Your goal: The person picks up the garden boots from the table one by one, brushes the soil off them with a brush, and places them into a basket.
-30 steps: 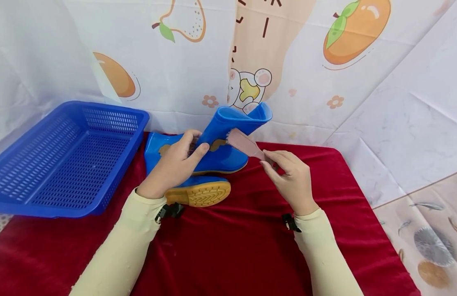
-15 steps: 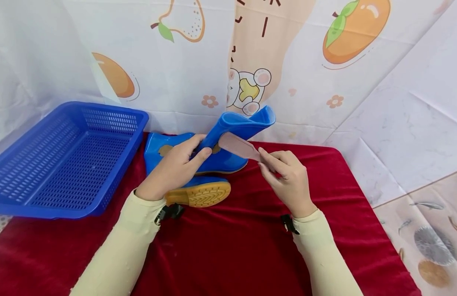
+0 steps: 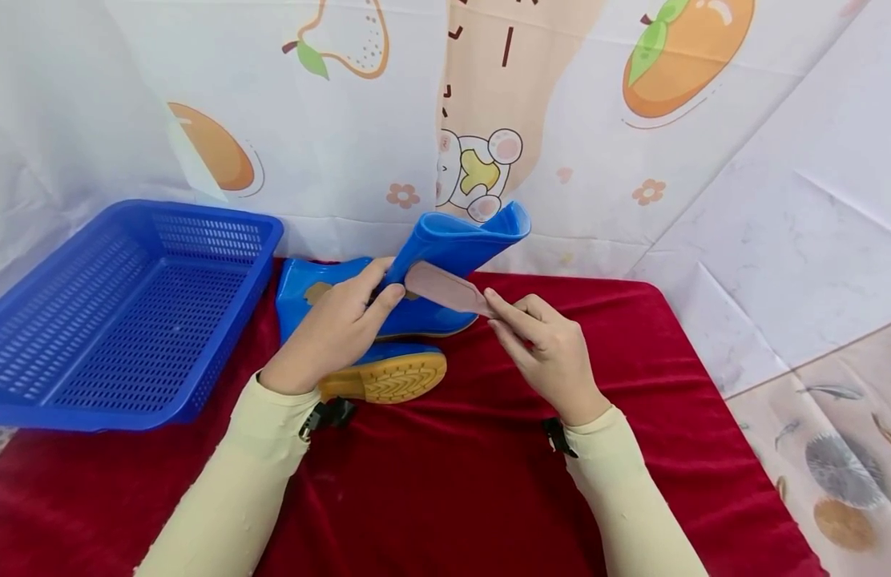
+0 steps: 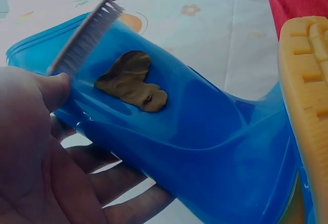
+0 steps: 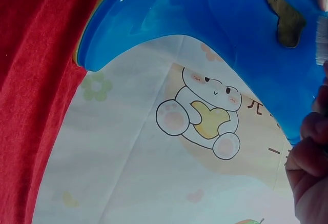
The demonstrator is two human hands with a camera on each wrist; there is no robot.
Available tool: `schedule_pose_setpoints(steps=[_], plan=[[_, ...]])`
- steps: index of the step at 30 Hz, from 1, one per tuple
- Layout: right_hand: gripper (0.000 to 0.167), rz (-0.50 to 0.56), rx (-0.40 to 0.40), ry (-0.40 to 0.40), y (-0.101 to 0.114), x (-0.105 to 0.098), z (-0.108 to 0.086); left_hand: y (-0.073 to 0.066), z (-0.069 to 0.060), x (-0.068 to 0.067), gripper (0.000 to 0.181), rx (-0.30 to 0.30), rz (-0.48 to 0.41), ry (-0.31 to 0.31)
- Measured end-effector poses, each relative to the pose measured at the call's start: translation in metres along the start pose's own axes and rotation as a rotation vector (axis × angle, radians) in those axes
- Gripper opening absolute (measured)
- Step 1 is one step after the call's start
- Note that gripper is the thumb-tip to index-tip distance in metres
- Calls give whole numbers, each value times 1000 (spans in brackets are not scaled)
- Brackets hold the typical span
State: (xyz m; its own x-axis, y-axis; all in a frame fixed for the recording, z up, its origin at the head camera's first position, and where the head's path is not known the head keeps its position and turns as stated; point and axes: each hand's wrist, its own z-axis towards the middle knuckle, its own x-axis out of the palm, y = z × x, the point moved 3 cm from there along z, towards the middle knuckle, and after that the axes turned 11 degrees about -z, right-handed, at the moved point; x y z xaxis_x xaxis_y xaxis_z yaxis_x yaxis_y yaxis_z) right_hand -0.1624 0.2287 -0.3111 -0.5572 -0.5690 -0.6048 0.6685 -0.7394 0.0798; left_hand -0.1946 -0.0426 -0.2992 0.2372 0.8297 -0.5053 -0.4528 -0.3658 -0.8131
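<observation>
Head | left grip (image 3: pixel 330 328) holds boot (image 3: pixel 449 246) leaning right | right grip (image 3: pixel 546 349) pinches brush (image 3: pixel 445 287), long axis up-left

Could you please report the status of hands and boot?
Left hand grips blue rain boot. Right hand holds brush at its shaft. Brown patch on shaft. Possibly in the way: second rain boot alongside.

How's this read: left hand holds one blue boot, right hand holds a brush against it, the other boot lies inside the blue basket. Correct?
Not quite. The other boot lies on the red cloth, outside the blue basket; the head view shows it. The rest stands: left hand on one blue boot, right hand with the brush against it.
</observation>
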Motion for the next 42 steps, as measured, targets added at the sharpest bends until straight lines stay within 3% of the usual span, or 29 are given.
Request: schedule_pose_setpoints(steps=[7,21,35,42], plan=[[43,-63,61,93,-2,4,-2,5,2,-2,50,-20,-6,-15],[39,-26,143,142,-7,3,-3,9,4,-2,49,-37,-16,-37],[41,27,11,49,2,1,-1,7,3,-1,40,-24,5,5],[41,-5,48,82,3,5,-1,9,3,-1,47,-19,-9,-17]])
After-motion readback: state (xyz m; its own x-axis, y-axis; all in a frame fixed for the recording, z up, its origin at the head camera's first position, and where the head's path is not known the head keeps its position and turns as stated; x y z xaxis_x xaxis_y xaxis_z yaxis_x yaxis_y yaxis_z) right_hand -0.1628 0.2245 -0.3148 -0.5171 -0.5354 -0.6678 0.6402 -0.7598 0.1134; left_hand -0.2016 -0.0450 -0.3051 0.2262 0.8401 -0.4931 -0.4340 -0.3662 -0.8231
